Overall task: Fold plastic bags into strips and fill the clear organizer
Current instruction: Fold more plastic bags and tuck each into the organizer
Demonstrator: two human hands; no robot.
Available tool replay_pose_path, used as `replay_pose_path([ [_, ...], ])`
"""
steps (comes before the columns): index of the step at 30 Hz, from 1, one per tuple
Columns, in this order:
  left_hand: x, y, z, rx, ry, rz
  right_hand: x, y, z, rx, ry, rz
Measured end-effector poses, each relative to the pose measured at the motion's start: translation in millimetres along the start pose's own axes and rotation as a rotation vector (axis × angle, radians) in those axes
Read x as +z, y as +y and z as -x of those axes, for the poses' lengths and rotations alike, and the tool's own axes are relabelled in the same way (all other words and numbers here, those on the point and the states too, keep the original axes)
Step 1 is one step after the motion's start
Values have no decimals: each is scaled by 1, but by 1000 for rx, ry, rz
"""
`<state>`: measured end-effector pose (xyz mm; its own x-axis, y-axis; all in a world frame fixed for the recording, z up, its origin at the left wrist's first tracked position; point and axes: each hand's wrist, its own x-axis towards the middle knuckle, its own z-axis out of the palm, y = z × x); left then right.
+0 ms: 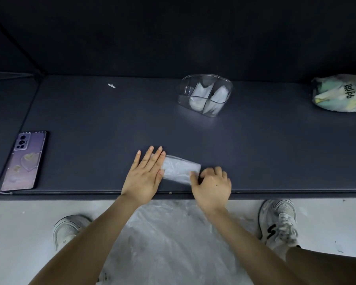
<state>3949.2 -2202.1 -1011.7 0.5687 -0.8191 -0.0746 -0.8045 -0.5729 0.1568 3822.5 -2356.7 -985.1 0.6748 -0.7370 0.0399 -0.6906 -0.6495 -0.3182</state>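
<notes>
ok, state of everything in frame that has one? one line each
bag strip: folded narrow, flat on the table, held at both ends
left hand: open, fingers straight, pressing the strip's left end
right hand: fingers curled, pinching the strip's right end
clear organizer: upright, partly filled with folded bags
phone: face down, table's left
printed bag: bunched, not folded, far right
loose plastic: spread crumpled on the floor

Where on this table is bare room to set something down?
Bare: the wide stretch between the phone and the clear organizer; also the front right, below the printed bag. Crowded: front middle, where the left hand presses and the right hand pinches the folded strip.
</notes>
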Motion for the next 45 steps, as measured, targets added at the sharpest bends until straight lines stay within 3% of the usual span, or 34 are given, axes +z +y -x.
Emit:
replay_pose_path([
  [4,-1,-1,-1,-25,-32,43,3,-17,-2,286,-151,-182],
  [7,-6,0,-1,-62,10,206,0,-13,-9,344,-144,-361],
  [12,-29,8,-9,-367,46,785,-23,4,-24,260,-291,-775],
  [14,-39,10,-14,-353,9,940,-39,4,-35,174,-400,-817],
  [18,-65,18,-22,-247,-280,1199,-72,-2,-59,-32,-523,-716],
  [20,-73,24,-24,-230,-340,1278,-84,-7,-70,-101,-567,-703],
  [23,-80,30,-23,-319,-255,1339,-100,-11,-80,-102,-625,-780],
  [28,-85,35,-19,-454,-112,1534,-100,-10,-62,173,-723,-1056],
  [31,-88,39,-18,-512,-44,1647,-88,-17,-42,215,-814,-1092],
  [40,-95,50,-14,-604,54,1807,-75,-38,-34,353,-632,-1278],
  [45,-109,46,-12,-693,-117,2066,-76,-39,-35,217,-500,-1326],
])
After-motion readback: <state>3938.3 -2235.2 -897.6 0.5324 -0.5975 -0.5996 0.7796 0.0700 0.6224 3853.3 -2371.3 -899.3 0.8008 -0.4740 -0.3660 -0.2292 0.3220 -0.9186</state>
